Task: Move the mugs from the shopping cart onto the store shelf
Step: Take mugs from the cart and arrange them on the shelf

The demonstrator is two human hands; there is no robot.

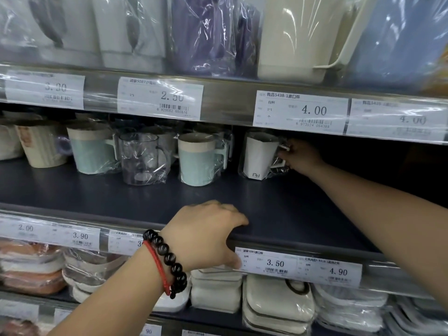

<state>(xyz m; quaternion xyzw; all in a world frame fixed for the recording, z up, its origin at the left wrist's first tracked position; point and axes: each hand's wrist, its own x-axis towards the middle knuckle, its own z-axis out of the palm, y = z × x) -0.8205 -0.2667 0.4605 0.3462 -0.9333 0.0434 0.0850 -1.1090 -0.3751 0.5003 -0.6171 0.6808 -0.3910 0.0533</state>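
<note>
Fingers (287, 151) of the right hand (299, 155) curl round the handle of a white mug (258, 156) in clear wrap, which stands upright on the dark shelf (278, 209), well back and just right of a pale blue mug (197, 158). Left hand (206, 235), beaded bracelet (167, 260) at its wrist, grips the shelf's front edge, thumb on the price strip (298, 265).
</note>
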